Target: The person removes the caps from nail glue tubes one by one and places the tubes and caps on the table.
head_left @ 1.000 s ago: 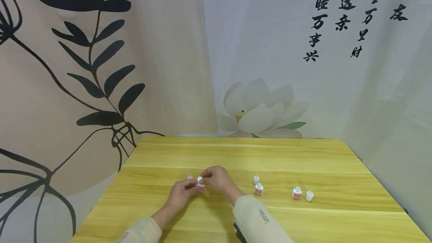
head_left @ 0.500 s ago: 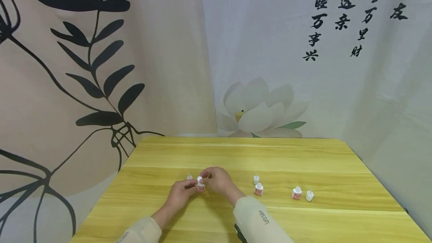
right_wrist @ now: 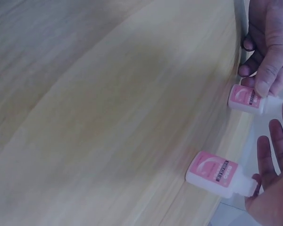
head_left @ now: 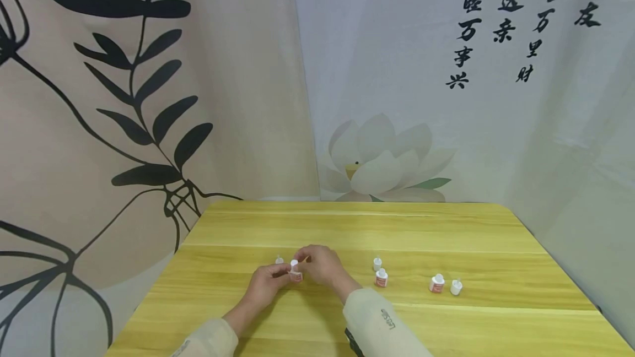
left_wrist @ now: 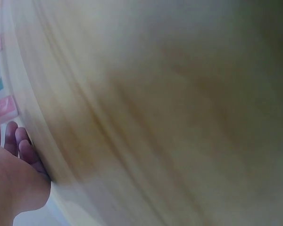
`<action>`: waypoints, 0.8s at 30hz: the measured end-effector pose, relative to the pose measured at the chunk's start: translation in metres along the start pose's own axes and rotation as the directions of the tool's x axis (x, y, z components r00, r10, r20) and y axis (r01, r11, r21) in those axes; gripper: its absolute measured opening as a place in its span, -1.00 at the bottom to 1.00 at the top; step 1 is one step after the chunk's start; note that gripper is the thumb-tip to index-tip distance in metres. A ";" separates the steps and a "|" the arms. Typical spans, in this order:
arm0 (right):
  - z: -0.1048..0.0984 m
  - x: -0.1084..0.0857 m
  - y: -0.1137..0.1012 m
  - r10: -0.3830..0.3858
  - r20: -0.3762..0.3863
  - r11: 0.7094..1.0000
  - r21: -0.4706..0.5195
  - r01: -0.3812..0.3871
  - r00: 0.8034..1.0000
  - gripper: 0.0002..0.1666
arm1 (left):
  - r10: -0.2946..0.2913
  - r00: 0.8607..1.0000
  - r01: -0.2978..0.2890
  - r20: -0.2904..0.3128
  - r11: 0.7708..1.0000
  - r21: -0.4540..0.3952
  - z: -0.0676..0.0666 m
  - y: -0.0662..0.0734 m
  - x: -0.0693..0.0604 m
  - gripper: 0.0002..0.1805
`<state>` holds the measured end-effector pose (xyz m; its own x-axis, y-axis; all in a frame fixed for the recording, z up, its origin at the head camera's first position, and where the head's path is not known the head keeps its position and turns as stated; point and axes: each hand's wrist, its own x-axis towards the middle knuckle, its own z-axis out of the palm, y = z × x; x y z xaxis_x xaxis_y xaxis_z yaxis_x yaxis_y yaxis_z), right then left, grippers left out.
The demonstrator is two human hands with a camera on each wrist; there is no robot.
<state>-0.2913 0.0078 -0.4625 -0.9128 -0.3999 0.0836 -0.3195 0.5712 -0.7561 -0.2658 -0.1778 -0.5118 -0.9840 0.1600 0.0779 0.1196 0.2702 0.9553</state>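
In the head view, my left hand (head_left: pixel 265 286) pinches a small white bottle (head_left: pixel 296 277) with a pink label between thumb and fingers. The bottle stands upright on the table. My right hand (head_left: pixel 321 264) comes from the other side and its fingertips are at the bottle's white top (head_left: pixel 294 263); the exact grip is partly hidden. The right wrist view shows the left thumb on the held bottle (right_wrist: pixel 245 97), while the other fingers of the right hand (right_wrist: pixel 273 188) extend loosely. A small white cap (head_left: pixel 279 260) stands just behind the left fingers.
To the right stand a similar bottle (head_left: pixel 381 278) with a white cap (head_left: pixel 377 264) behind it, and another bottle (head_left: pixel 437 284) with a cap (head_left: pixel 456 287) beside it. All are on the wooden table (head_left: pixel 347 225), before a printed curtain (head_left: pixel 253 98).
Both hands stay at the same bottle, with only slight finger movement at its white top. The other bottles and caps have not moved.
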 end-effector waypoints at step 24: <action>-0.001 0.002 -0.002 0.036 0.000 0.993 0.112 -0.035 0.999 -0.93 | -0.013 1.000 0.013 0.007 1.000 -0.007 0.001 0.003 -0.001 -0.75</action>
<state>-0.2926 0.0073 -0.4603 -0.9236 -0.3792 0.0566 -0.2565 0.5015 -0.8263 -0.2643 -0.1764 -0.5096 -0.9846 0.1628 0.0635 0.1057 0.2657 0.9582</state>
